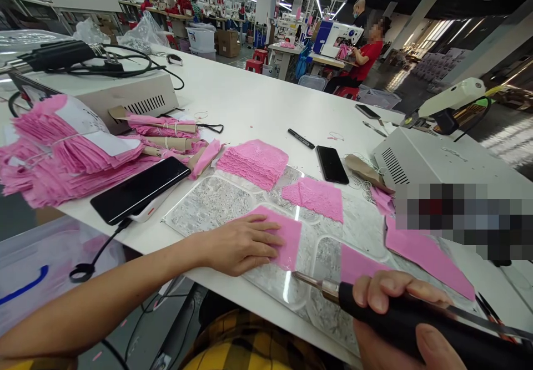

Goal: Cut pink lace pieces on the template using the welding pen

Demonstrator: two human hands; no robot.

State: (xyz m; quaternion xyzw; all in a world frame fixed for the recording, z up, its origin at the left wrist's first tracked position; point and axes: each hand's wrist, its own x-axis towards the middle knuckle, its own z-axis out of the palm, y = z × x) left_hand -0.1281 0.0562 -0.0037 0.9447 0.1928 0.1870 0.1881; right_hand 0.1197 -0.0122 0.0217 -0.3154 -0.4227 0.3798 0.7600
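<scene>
My left hand (pixel 245 245) lies flat, fingers stretched out, on a pink fabric piece (pixel 289 239) on the grey marble-patterned board (pixel 200 203). In my right hand (pixel 400 303) is a thick black handpiece with a pointed metal tip (pixel 310 281). Its tip is at the lower edge of the fabric under my left hand; whether they touch I cannot tell. Beyond my left hand are a stack of scalloped pink pieces (pixel 254 162) and a lower pink pile (pixel 314 198). Another pink piece (pixel 360 262) lies partly hidden behind my right hand.
Tied pink bundles (pixel 79 148) and a large phone (pixel 141 189) lie at left, before a vented white box (pixel 137 95). A second phone (pixel 332 165) and a black marker (pixel 301 138) lie farther back. Another vented box (pixel 449 159) stands at right. A person in red (pixel 366 59) sits beyond.
</scene>
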